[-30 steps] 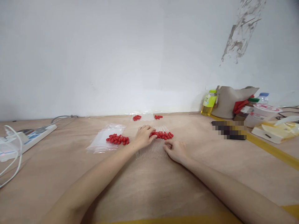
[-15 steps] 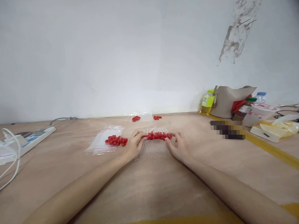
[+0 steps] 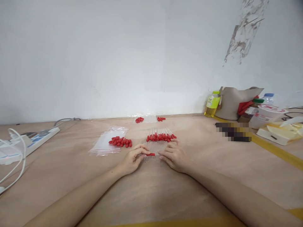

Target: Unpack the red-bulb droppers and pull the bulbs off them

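Note:
My left hand [image 3: 133, 160] pinches a red rubber bulb [image 3: 151, 154] between thumb and fingertips. Thumb and fingers of my right hand [image 3: 175, 156] are closed on a thin clear tube [image 3: 157, 154] that meets the bulb's right end, like a dropper. Just beyond my hands lies a row of droppers with red bulbs [image 3: 161, 137], their clear stems pointing to the wall. More clear tubes [image 3: 155, 147] are laid side by side under and between my hands. Left of them, a pile of loose red bulbs [image 3: 120, 142] rests on clear plastic bags [image 3: 100, 145].
Two small groups of red bulbs [image 3: 139, 119] lie with clear plastic near the wall. A power strip [image 3: 42, 138] with cables sits at left. At right stand a yellow drink bottle [image 3: 211, 105], a grey bag [image 3: 229, 104], a plastic tub [image 3: 267, 117] and a tissue pack [image 3: 279, 132].
Both hands have come nearer to me, away from the row of red bulbs. A single bulb and tube now show between my fingers, and the row lies uncovered.

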`<move>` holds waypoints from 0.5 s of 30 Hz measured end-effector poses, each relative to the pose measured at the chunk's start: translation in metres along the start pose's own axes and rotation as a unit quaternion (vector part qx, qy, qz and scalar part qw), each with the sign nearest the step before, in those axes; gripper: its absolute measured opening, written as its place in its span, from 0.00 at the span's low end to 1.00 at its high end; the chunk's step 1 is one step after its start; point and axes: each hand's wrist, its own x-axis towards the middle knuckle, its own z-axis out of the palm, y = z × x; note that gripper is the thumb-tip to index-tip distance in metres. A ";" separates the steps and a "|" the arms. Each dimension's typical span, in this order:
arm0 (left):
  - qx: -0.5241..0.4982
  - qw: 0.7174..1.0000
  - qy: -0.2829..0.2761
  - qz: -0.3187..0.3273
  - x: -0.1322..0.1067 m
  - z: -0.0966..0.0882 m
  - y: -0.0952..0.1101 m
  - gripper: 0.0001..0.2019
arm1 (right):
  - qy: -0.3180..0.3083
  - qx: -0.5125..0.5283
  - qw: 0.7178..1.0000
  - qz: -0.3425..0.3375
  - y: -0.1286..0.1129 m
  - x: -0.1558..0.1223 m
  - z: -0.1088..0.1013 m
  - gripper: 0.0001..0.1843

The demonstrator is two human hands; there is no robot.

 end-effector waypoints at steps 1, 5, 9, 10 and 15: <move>0.009 1.000 -0.008 0.002 0.000 0.000 0.003 0.09 | 0.000 0.000 1.000 0.000 -0.001 0.001 0.001 0.12; 0.113 0.994 -0.008 0.004 0.001 0.005 0.010 0.11 | 0.001 0.011 1.000 0.011 -0.006 0.003 0.003 0.13; 0.206 0.978 0.009 0.024 0.003 0.010 0.010 0.09 | -0.004 0.014 1.000 -0.001 -0.009 0.002 0.003 0.13; 0.220 0.975 0.010 0.028 0.003 0.010 0.009 0.09 | -0.006 0.010 1.000 -0.005 -0.009 0.002 0.003 0.13; 0.255 0.966 0.004 0.043 0.002 0.006 0.014 0.11 | -0.001 0.000 1.000 -0.025 -0.010 -0.001 0.003 0.13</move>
